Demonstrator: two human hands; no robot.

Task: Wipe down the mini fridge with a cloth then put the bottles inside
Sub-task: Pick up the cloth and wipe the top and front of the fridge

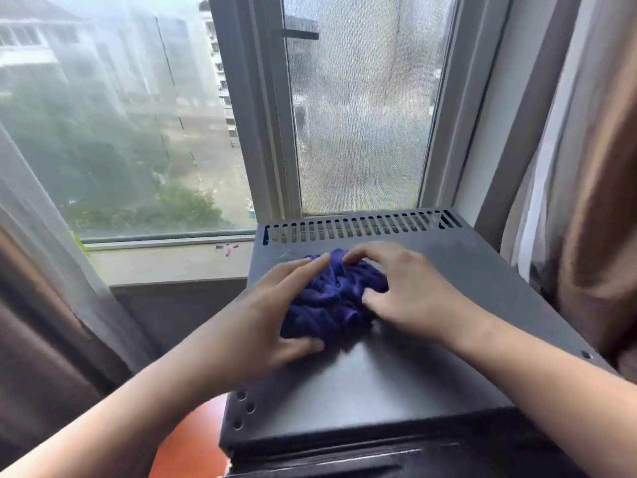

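Observation:
A black mini fridge (396, 384) stands by the window, and I look down on its flat top. A crumpled dark blue cloth (332, 298) lies on the middle of that top. My left hand (275, 305) cups the cloth's left side, thumb under its near edge and fingers curled over it. My right hand (410, 291) grips the cloth's right side with bent fingers. No bottles are in view, and the fridge door is hidden below the frame.
A row of vent slots (362, 225) runs along the fridge's back edge. The window (138, 115) and its sill (165, 260) are just behind. Curtains hang at the left (41, 305) and right (593, 201). An orange-brown surface (193, 439) shows below left.

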